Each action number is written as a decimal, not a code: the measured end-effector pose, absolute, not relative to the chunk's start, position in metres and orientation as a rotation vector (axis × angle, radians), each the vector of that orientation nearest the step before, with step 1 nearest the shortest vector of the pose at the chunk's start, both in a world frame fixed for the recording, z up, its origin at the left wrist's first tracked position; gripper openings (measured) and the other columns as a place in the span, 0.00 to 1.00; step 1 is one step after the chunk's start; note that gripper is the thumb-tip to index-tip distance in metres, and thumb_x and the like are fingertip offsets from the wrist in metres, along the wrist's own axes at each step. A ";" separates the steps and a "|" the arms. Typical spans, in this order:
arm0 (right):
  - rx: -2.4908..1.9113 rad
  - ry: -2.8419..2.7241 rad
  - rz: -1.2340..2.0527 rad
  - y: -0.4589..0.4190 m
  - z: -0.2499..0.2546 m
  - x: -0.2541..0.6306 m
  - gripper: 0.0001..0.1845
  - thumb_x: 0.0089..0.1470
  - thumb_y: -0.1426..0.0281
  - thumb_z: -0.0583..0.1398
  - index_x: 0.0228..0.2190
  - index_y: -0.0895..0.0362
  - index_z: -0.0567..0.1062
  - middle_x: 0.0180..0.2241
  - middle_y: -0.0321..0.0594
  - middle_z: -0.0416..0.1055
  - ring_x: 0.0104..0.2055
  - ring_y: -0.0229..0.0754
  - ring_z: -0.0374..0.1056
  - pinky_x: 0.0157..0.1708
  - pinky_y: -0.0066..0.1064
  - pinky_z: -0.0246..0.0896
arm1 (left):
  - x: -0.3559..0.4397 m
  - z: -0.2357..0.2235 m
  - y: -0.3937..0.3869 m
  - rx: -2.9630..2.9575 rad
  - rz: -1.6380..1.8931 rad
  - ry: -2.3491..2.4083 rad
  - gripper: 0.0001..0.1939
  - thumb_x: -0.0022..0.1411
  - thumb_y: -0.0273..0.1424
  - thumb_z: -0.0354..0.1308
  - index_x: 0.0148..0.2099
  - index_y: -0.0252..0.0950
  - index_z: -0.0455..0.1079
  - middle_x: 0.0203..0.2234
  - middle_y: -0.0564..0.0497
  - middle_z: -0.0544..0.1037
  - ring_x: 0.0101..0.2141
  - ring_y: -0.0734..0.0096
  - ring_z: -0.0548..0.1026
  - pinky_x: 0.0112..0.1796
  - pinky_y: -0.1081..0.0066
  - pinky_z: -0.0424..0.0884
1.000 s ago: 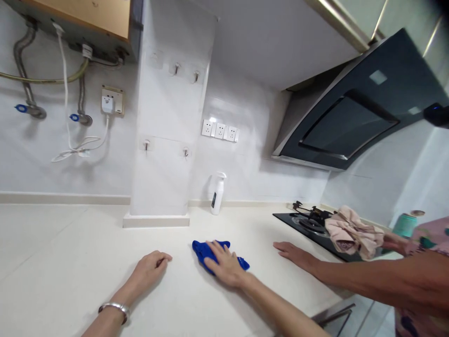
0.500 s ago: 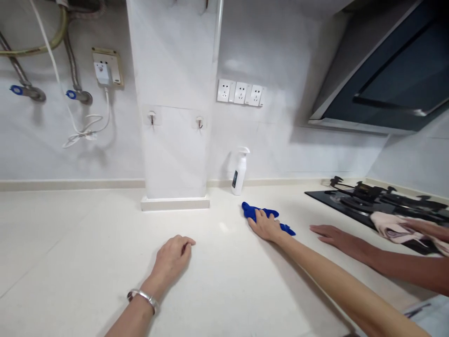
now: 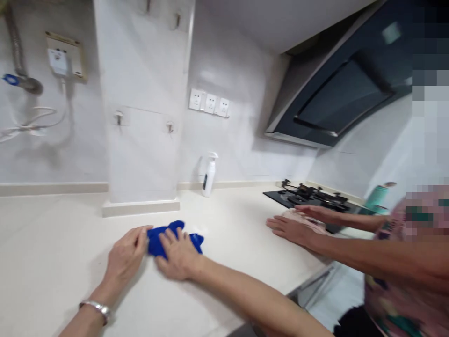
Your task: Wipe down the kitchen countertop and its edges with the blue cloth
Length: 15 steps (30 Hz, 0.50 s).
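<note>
Silver bracelet [image 3: 95,307] on your left wrist. Your left hand [image 3: 126,252], fingers curled, meets the blue cloth's [image 3: 155,241] left edge; can't tell if it's pinching. Your right hand [image 3: 179,255] lies spread on that cloth, on the white counter [image 3: 238,238]. Right: co-worker's hand [image 3: 288,229] by pale cloth [image 3: 298,216]. Farther back: upright pump bottle [image 3: 209,179], black stove [image 3: 279,198].

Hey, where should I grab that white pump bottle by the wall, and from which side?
Probably grip the white bottle around its body, below the pump head, coming from the front over the counter. It stands upright, its body is slim, and the wall rises close behind. The right hand, spread on the blue cloth, is on that front side.
</note>
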State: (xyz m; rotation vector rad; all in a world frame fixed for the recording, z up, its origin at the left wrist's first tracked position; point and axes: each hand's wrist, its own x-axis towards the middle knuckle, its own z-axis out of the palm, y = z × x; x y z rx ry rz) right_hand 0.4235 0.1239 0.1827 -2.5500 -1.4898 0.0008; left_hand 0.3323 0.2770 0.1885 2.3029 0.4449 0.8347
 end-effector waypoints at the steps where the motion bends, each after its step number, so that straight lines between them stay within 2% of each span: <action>1: -2.440 -1.585 0.007 0.108 0.184 0.406 0.41 0.60 0.50 0.48 0.67 0.58 0.48 0.69 0.54 0.44 0.70 0.69 0.38 0.64 0.67 0.41 | 0.332 0.189 0.280 2.316 0.832 0.487 0.28 0.63 0.47 0.39 0.51 0.42 0.74 0.49 0.49 0.78 0.50 0.60 0.74 0.56 0.62 0.65; 4: -2.222 -1.723 0.079 0.055 0.187 0.368 0.40 0.60 0.51 0.50 0.67 0.54 0.47 0.70 0.49 0.43 0.70 0.69 0.36 0.65 0.66 0.39 | 0.329 0.192 0.288 2.391 0.793 0.602 0.29 0.63 0.47 0.38 0.52 0.43 0.74 0.44 0.48 0.80 0.44 0.58 0.76 0.52 0.59 0.69; 7: -2.222 -1.667 0.173 -0.005 0.188 0.362 0.39 0.60 0.52 0.52 0.67 0.49 0.49 0.70 0.44 0.43 0.71 0.66 0.34 0.67 0.65 0.36 | 0.323 0.195 0.290 2.455 0.734 0.650 0.30 0.64 0.47 0.36 0.52 0.44 0.75 0.40 0.47 0.81 0.41 0.57 0.77 0.47 0.57 0.71; 11: -2.448 -1.412 0.156 -0.083 0.178 0.400 0.38 0.58 0.56 0.54 0.66 0.50 0.53 0.70 0.42 0.44 0.71 0.61 0.37 0.68 0.60 0.38 | 0.320 0.192 0.294 2.465 0.619 0.622 0.28 0.64 0.47 0.37 0.50 0.46 0.75 0.47 0.50 0.80 0.49 0.53 0.75 0.51 0.55 0.70; 15: -2.714 -1.054 0.011 -0.155 0.164 0.463 0.37 0.58 0.58 0.52 0.66 0.57 0.55 0.70 0.46 0.45 0.71 0.58 0.39 0.68 0.54 0.40 | 0.328 0.180 0.306 2.474 0.519 0.618 0.28 0.64 0.49 0.36 0.51 0.49 0.74 0.54 0.53 0.76 0.56 0.52 0.71 0.55 0.52 0.68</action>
